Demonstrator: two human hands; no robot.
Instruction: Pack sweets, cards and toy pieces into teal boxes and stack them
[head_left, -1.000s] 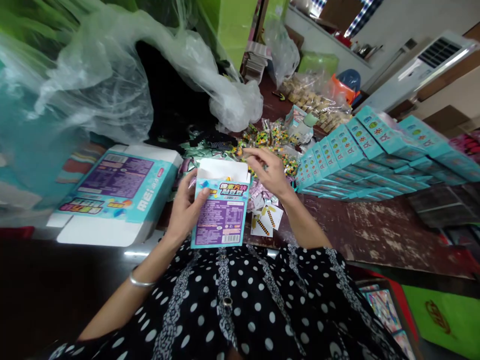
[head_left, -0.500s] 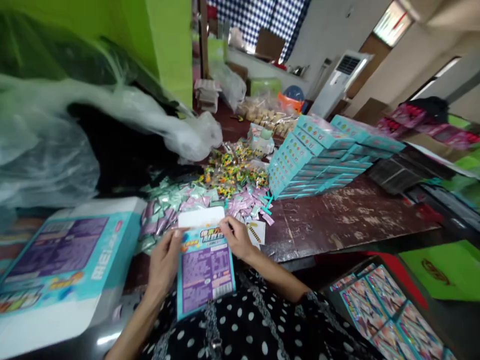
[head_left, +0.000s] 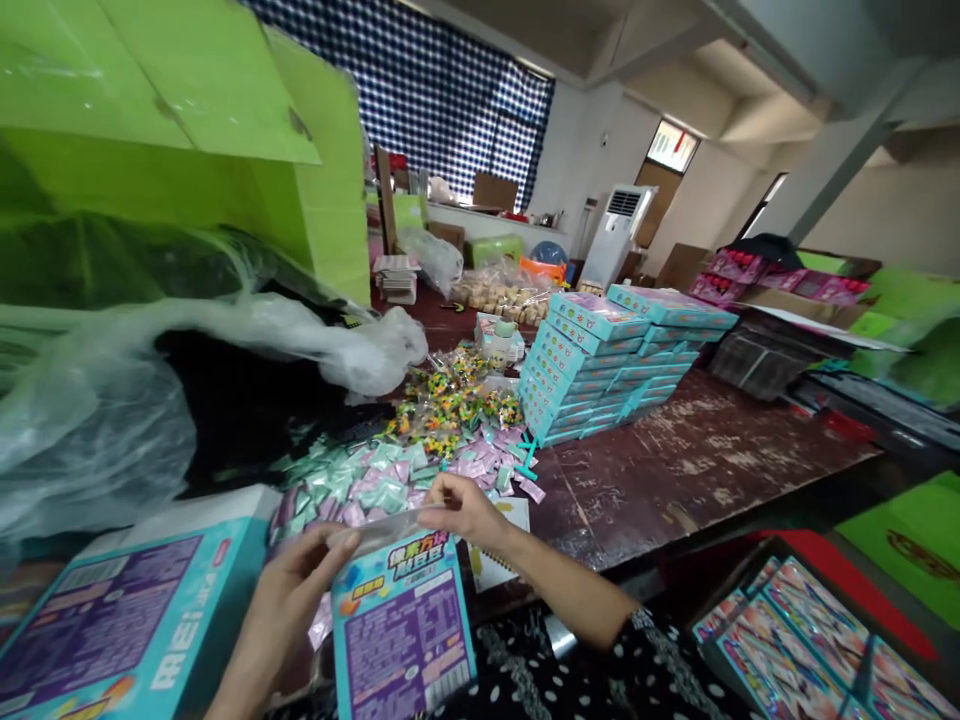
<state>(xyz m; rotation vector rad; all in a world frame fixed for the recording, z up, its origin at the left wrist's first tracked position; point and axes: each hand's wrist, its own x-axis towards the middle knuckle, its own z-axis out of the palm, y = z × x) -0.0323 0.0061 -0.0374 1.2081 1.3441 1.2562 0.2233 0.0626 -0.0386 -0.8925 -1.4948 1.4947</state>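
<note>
Small teal-and-purple printed cardboard box (head_left: pixel 405 640): white top flap, upright a second ago, now folded down under right hand (head_left: pixel 465 508) fingertips; left hand (head_left: pixel 296 590) grips its side. Closure nearly complete.

Both hands (head_left: pixel 375 550) pinch top flap of small teal box (head_left: pixel 405 635); sachet pile (head_left: pixel 390 475) behind.

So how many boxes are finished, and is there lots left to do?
Quite a lot looks done: a big stack of teal boxes sits closed on the table. In hand is one small teal box, held by the left hand while the right hand is at its top flap. Plenty seems left: piles of pastel sachets and colourful candy packets lie loose.
</note>
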